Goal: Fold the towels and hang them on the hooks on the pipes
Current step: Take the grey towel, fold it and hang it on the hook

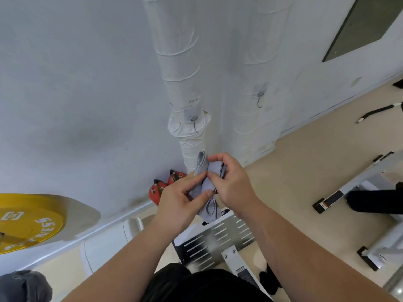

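Note:
A small grey towel with dark edging is bunched between both hands in the middle of the view. My left hand grips its lower left part, thumb on the cloth. My right hand pinches its upper right part. A loop of the towel sticks up above my fingers. Two white wrapped pipes run up the wall: the left pipe carries a metal hook, the right pipe carries another hook. Both hooks hang bare, above and beyond the towel.
A yellow weight plate sits at the left. Red kettlebells stand at the wall's base beside the left pipe. A slotted metal plate of a gym machine lies below my hands. White machine frames stand at the right on the beige floor.

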Demonstrator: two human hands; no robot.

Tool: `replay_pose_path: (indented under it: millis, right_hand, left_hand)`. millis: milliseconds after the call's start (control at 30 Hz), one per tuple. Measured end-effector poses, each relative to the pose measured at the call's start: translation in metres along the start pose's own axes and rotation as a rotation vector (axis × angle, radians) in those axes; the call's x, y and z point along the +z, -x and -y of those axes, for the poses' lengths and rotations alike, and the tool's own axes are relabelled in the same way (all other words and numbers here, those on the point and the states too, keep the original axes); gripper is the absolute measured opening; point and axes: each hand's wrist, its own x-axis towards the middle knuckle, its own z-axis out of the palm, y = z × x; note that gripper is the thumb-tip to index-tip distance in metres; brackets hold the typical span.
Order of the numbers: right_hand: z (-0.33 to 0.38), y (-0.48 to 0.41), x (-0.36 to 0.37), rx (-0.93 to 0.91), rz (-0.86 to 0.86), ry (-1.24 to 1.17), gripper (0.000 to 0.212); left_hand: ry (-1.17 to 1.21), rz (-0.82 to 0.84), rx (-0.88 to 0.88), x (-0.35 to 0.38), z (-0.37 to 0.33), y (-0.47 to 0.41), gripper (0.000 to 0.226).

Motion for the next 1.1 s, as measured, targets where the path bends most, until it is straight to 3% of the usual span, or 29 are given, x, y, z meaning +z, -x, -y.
replay_pose_path:
  millis: [133,333,433,600,800,967,1000,1100]
  right_hand:
    - [0.016,-0.006,0.027,0.087,-0.047,-0.03,0.03]
    - [0.044,-0.013,0.07,0.271,-0.077,-0.313,0.029]
    - [0.057,-0.013,0.085,0.297,-0.094,-0.345,0.039]
    - [0.079,-0.009,0.102,0.342,-0.06,-0.421,0.053]
    - [0.099,-0.013,0.112,0.266,0.054,-0.305,0.043]
    - [0.098,-0.016,0.108,0.126,0.068,-0.011,0.042]
    - [0.095,-0.018,0.104,0.109,0.071,0.073,0.047]
    - [0.09,-0.03,0.087,0.097,0.192,0.189,0.087]
  left_hand:
    - [-0.014,0.02,0.027,-0.029,-0.002,-0.001,0.065]
    - [-0.05,-0.009,0.078,-0.077,0.011,-0.015,0.08]
    - [-0.031,0.009,0.111,-0.101,0.018,-0.019,0.073]
    - [-0.336,-0.153,0.308,-0.119,0.025,-0.024,0.061]
    - [-0.319,-0.319,0.369,-0.129,0.027,-0.028,0.029]
    - [-0.195,-0.256,0.177,-0.139,0.016,-0.04,0.014]
    - [-0.152,-0.255,0.167,-0.141,0.012,-0.041,0.016]
    - [0.012,-0.121,0.088,-0.146,0.0,-0.051,0.026]
